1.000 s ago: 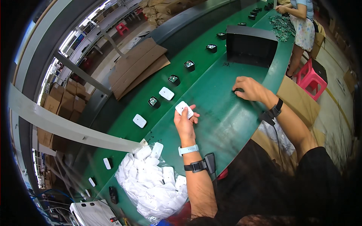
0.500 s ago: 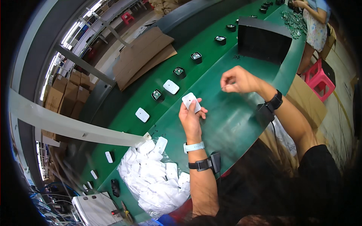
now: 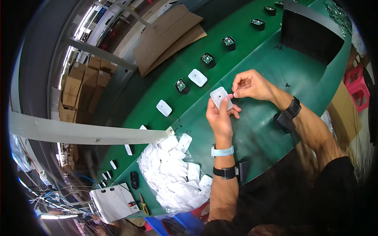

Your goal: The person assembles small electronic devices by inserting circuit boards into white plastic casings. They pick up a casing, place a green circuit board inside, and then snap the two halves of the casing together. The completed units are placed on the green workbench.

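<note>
A white rounded plastic cover (image 3: 219,94) with a small dark hole is held between the thumb and fingers of my left hand (image 3: 222,120). My right hand (image 3: 252,87) is pinched close beside the cover's right edge. A tiny dark bit shows at its fingertips, too small to name. On the green belt beyond lie two similar white covers, the nearer cover (image 3: 164,108) and the farther cover (image 3: 197,78). Between them stands a black housing (image 3: 181,86) with a circuit board inside. Several more such housings line the belt farther off.
A clear bag of white covers (image 3: 173,177) lies left of my left forearm. A black bin (image 3: 311,33) stands at the far right, with small black pieces (image 3: 288,85) on the bench nearer. A white metal bar (image 3: 86,129) crosses on the left, above a grey box (image 3: 114,202) and pliers (image 3: 144,204).
My right hand has come in from the right to the cover in my left hand. The whole view has shifted, so the bench and belt items appear elsewhere in the picture.
</note>
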